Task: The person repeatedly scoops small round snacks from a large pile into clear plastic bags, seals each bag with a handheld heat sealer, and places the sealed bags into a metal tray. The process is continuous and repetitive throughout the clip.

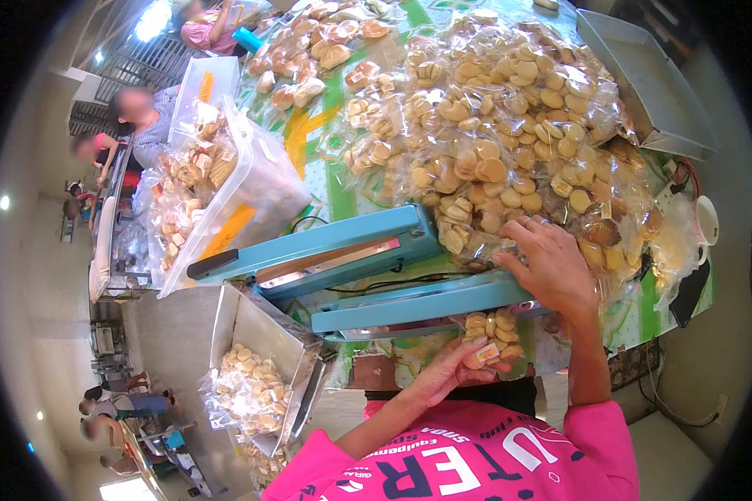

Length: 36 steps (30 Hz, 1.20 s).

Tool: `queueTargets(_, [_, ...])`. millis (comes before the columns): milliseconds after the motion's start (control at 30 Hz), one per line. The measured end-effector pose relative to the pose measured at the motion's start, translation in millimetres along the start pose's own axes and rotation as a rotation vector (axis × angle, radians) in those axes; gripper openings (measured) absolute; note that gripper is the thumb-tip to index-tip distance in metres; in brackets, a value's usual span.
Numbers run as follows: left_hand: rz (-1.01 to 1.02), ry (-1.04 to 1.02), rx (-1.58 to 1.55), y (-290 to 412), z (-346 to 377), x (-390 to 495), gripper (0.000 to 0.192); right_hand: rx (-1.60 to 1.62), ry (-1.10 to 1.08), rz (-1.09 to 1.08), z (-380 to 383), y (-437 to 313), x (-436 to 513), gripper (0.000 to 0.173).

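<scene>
My left hand [456, 369] holds a small clear plastic bag of round biscuits [498, 329], which bears a printed label. The bag's top edge is at the jaw of the nearer blue impulse sealer [413, 307]. My right hand [548, 260] lies over the sealer's right end, its fingers and thumb on another bag of biscuits [485, 244] at the edge of a large pile. Whether those fingers grip that bag is not clear. Just beyond, a second blue impulse sealer [326, 247] with a black handle has its arm raised.
A big heap of bagged biscuits [514, 113] covers the table, with bagged bread rolls [313, 50] farther back. At left stand a clear plastic bin [263, 169] and a metal container [257, 313] of bagged biscuits. A metal tray [658, 87] and white mug [707, 222] are at right. Other people are at left.
</scene>
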State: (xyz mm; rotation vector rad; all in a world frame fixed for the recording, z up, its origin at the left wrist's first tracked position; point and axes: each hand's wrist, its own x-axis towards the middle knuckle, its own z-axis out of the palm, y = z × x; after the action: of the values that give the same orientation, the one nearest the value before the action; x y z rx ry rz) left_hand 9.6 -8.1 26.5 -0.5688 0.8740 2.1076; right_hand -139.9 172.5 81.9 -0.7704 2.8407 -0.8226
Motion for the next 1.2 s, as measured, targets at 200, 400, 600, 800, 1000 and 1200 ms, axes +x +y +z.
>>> queueTargets(200, [-0.07, 0.021, 0.037, 2, -4, 1, 0.051, -0.038, 0.078, -0.01, 5, 2, -3, 0.027])
queueTargets(400, [0.035, -0.034, 0.034, -2, -8, 8, 0.047, -0.085, 0.272, -0.028, 9, -1, -8, 0.023])
queueTargets(600, [0.109, -0.073, 0.077, -3, -9, 12, 0.046, -0.155, 0.329, 0.004, -2, -18, -6, 0.016])
queueTargets(800, [0.099, -0.074, 0.075, -8, -17, 4, 0.049, -0.219, 0.482, -0.219, -30, -59, -13, 0.01])
queueTargets(1000, [0.149, -0.084, 0.173, -10, -24, -17, 0.047, 0.117, 0.24, -0.458, -24, -98, -30, 0.019])
queueTargets(1200, [0.333, -0.054, 0.298, -9, -33, -61, 0.042, 0.047, 0.051, -0.583, 2, -128, -31, 0.034])
